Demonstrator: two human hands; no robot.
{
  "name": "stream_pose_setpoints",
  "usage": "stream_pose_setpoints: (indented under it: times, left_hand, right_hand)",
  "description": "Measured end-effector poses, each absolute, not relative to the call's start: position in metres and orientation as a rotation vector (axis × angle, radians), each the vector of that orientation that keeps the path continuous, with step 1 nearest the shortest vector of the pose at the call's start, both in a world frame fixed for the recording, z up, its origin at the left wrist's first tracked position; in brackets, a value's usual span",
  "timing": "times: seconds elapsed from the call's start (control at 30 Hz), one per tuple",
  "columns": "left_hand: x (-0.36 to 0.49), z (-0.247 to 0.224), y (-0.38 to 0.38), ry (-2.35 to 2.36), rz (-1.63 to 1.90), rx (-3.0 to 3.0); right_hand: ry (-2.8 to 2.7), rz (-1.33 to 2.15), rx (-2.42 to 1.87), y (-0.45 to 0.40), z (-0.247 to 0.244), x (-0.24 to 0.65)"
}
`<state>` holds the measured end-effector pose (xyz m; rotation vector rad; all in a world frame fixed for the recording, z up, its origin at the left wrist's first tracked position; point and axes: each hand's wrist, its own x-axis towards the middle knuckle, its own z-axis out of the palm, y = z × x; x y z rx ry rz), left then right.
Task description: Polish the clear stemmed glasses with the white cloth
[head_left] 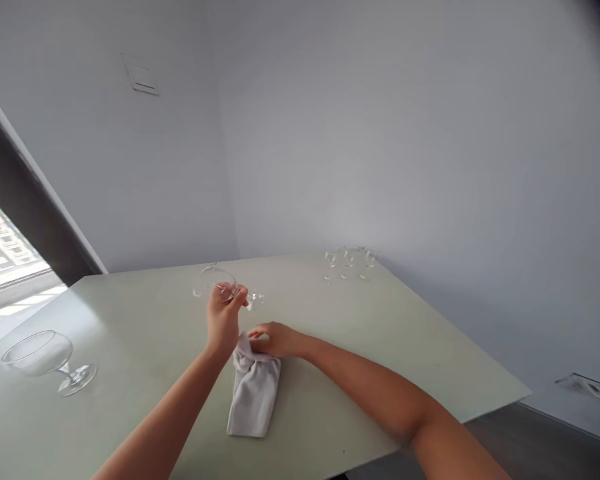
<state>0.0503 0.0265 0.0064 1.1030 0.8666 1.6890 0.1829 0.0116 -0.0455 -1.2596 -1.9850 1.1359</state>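
My left hand (224, 319) is closed around a clear stemmed glass (219, 275), raised above the middle of the table. The glass lies tilted, its round bowl showing beyond my fingers and its stem end to the right. Just below it, my right hand (277, 340) has its fingers curled into the top of a white cloth (254, 400). The rest of the cloth hangs or lies toward the near side of the table. My fingers hide part of the glass and of the cloth.
Another wide-bowled stemmed glass (43, 353) rests on its side at the left of the pale glossy table (380, 387). Several small clear glasses (349, 261) stand near the back right edge. Walls meet behind the table, and a window (5, 243) is at the left.
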Motion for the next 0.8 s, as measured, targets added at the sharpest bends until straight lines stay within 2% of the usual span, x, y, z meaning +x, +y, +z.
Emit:
stream_pose_setpoints:
  times: [0.1, 0.17, 0.33, 0.57, 0.8]
  left_hand:
    - [0.046, 0.005, 0.028, 1.082, 1.647, 1.288]
    - [0.049, 0.001, 0.026, 1.165, 1.571, 1.344]
    - [0.071, -0.013, 0.018, 1.017, 1.391, 1.322]
    - [0.079, -0.034, 0.019, 1.065, 1.261, 1.440]
    - [0.054, -0.059, 0.016, 1.181, 1.161, 1.552]
  right_hand:
    - [-2.133, 0.503, -1.527, 0.013, -0.031, 0.197]
    - [-2.045, 0.333, -1.510, 0.015, -0.022, 0.203]
    - [-1.982, 0.486, -1.284, 0.020, -0.019, 0.201]
    - [-1.926, 0.518, -1.325, 0.037, -0.033, 0.213]
    - [-1.722, 0.458, -1.540, 0.071, -0.045, 0.265]
